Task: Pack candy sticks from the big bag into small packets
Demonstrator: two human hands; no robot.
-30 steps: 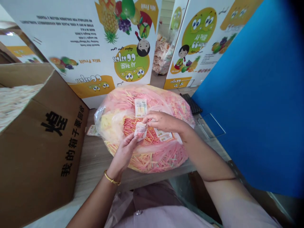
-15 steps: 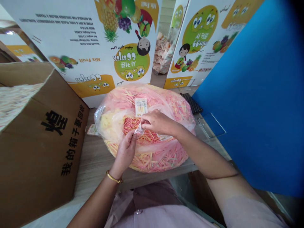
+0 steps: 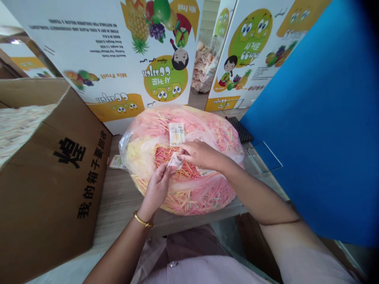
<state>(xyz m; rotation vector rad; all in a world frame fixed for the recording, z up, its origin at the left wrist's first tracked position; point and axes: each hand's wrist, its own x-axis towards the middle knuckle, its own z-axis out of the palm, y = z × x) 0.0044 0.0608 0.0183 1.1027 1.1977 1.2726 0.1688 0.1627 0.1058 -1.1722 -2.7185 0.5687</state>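
Note:
A big clear plastic bag [image 3: 148, 130] full of pink, orange and yellow candy sticks lies on the wooden table [image 3: 118, 201] in front of me. Both hands meet over its middle. My left hand [image 3: 156, 187] pinches the lower edge of a small clear printed packet [image 3: 175, 161]. My right hand [image 3: 199, 154] pinches the same packet from the top right. A second small packet [image 3: 176, 133] lies flat on the bag just above my fingers. Another packet [image 3: 206, 172] peeks out under my right wrist.
A large brown cardboard box [image 3: 50, 173] with black characters stands at the left. White fruit-printed cartons [image 3: 97, 51] [image 3: 254, 51] stand behind the bag. A blue panel [image 3: 319, 118] fills the right. A black ridged item [image 3: 244, 132] and a loose packet [image 3: 116, 161] lie on the table.
The small packet, held flat a second ago, is now crumpled narrower between both hands. My right hand has drawn slightly closer to my left. The bag has not moved.

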